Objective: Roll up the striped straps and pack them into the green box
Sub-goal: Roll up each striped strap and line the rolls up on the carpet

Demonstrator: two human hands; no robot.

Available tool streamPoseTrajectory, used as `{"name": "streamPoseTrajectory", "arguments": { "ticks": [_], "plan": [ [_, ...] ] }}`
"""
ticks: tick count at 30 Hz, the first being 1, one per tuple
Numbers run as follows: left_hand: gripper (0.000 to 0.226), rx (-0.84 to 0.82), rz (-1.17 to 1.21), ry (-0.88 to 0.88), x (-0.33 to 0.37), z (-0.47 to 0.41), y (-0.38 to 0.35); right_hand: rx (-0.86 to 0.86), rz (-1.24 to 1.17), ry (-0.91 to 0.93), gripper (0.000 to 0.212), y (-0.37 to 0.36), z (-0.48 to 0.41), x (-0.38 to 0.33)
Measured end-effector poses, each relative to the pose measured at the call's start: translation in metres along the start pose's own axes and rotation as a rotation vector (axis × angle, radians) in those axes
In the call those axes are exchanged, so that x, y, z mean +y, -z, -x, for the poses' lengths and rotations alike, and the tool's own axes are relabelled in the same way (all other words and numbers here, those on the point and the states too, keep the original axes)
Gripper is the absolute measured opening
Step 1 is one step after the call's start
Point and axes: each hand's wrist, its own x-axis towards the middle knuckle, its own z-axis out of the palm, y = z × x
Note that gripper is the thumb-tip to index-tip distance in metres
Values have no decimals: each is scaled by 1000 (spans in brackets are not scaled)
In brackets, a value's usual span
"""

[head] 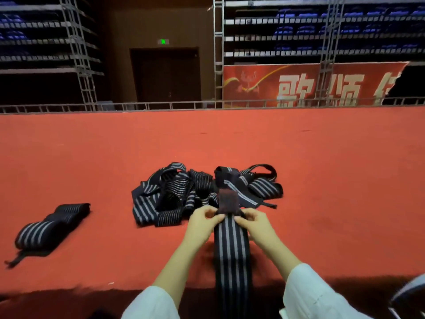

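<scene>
On red carpet [322,169]: pinching velcro end [227,202] of striped strap [231,249] w/ left hand [202,217] + right hand [250,221], strap laid flat, prob. to start tight roll. Loose pile [181,194] just behind.

The striped strap [231,249] runs straight off the bottom edge, its near end out of sight between two white sleeves [151,305], which are cut off there too. In the pile [174,194] behind, bands overlap so thickly that no count is possible. The rolled straps [46,224] at the left are smeared with blur. A curved grey thing [409,288] pokes in at the lower right corner, unidentifiable. The green sign [163,41] over the door [165,74] is too small to read.
</scene>
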Motion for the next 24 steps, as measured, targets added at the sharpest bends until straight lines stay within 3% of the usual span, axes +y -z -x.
{"name": "streamPoseTrajectory", "arguments": {
  "ticks": [6,8,12,17,21,24],
  "plan": [
    [15,-15,-88,103,-40,-30,-24,85,200,-33,17,-7,-39,50],
    [7,-21,-179,74,-50,-40,-30,97,256,-38,21,-7,-46,57],
    [13,8,-327,-3,-60,-55,-39,133,383,7,25,-7,-60,72],
    [12,31,-381,-24,-66,-61,-46,136,583,61,24,-8,-69,79],
    [34,45,-383,-44,-68,-56,-44,160,671,103,30,-8,-68,79],
    [42,-35,-530,-78,-65,-57,-45,146,711,150,32,-9,-70,80]
  ]
}}
